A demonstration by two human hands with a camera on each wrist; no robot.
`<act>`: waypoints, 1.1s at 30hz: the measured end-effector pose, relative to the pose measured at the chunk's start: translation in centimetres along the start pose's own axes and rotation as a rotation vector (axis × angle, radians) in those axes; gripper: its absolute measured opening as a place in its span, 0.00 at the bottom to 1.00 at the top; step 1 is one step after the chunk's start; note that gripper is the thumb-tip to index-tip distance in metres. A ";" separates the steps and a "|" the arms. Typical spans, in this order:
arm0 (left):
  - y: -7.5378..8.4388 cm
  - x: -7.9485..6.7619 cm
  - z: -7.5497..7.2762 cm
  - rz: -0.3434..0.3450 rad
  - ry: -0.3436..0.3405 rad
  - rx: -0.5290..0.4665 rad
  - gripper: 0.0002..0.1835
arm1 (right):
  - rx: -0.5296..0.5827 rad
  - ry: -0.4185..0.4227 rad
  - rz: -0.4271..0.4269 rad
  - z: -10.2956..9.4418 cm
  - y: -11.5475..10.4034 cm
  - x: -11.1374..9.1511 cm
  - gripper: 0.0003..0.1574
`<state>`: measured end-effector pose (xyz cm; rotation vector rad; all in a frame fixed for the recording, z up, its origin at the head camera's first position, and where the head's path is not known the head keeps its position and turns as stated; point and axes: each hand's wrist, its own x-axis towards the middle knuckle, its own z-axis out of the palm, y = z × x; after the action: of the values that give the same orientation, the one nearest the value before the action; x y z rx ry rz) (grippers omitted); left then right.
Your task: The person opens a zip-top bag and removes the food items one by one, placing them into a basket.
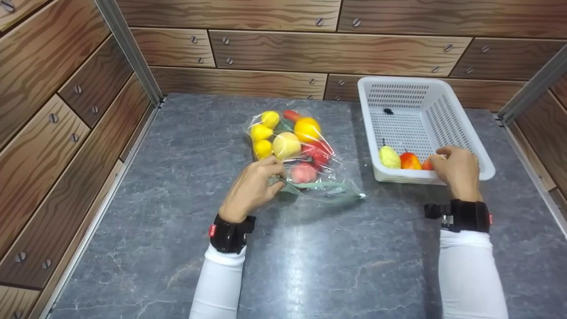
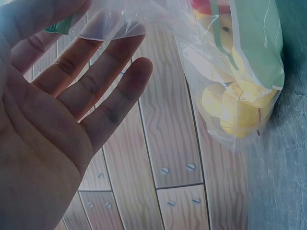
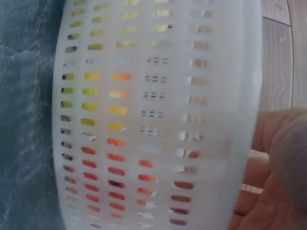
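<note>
My left hand pinches the open edge of a clear zip bag between thumb and index finger; its other fingers are spread in the left wrist view. Inside the bag lie several yellow lemons, an orange, a pale yellow round fruit, red fruit and a pink peach. My right hand reaches over the near rim of a white basket, fingertips down at a red-orange fruit. The hand partly hides that fruit; I cannot tell whether the fingers grip it.
Beside that fruit, a red-yellow fruit and a green-yellow pear lie along the basket's near wall. A small dark thing is at its far left. Wood-patterned panels enclose the grey marbled table at the back and sides.
</note>
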<state>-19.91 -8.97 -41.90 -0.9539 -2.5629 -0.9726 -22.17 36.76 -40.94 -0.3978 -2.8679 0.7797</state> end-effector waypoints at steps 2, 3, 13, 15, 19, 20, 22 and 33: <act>0.0 0.0 0.0 0.000 0.000 -0.001 0.07 | 0.021 0.078 -0.040 0.0 -0.7 -0.4 0.27; 0.0 0.0 0.0 0.001 0.001 -0.001 0.07 | 0.033 0.121 -0.064 -0.1 -1.1 -0.6 0.26; -0.1 0.0 0.0 0.017 0.009 0.006 0.08 | 0.282 0.546 -0.387 0.5 -5.9 -3.5 0.20; 0.0 0.0 0.0 0.015 0.006 0.005 0.08 | 0.326 0.583 -0.446 0.6 -6.6 -4.1 0.19; 0.1 0.0 -0.1 0.008 -0.001 0.002 0.08 | 0.377 0.625 -0.512 1.2 -7.7 -5.3 0.18; 0.1 0.1 -0.1 0.005 -0.002 0.002 0.08 | 0.386 0.633 -0.523 1.4 -8.0 -5.6 0.18; 0.1 0.1 -0.1 0.003 -0.004 0.002 0.07 | 0.406 0.652 -0.538 1.8 -8.4 -6.2 0.18; 0.1 0.0 0.0 0.017 -0.002 0.010 0.07 | 0.503 0.541 -0.778 4.3 -10.1 -8.3 0.19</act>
<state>-19.89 -8.94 -41.86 -0.9731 -2.5548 -0.9538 -17.28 23.93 -39.99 0.4729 -1.9628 0.9731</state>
